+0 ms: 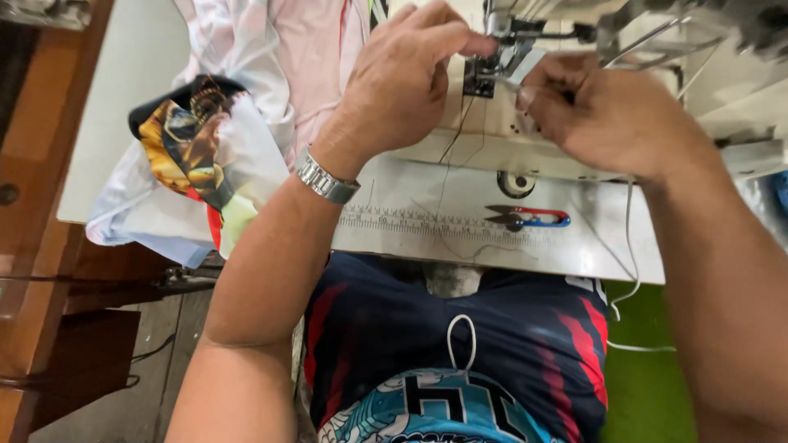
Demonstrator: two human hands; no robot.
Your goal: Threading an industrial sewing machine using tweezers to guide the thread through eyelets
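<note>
My left hand (402, 82), a metal watch (327, 180) on its wrist, is raised at the needle area (484, 70) of a sewing machine, thumb and forefinger pinched together as if on a fine thread. My right hand (611, 115) is close on the other side of the needle, fingers curled and pinched near the presser foot. A dark thread (447, 148) hangs down from the needle area over the machine bed. What the fingertips hold is too small to make out.
Small thread snips (525, 217) with red and blue handles lie on the white table (492, 238) beside a printed ruler strip. A pile of fabric (205, 148), pink, white and patterned, sits at the left. A wooden surface (41, 164) runs along the far left.
</note>
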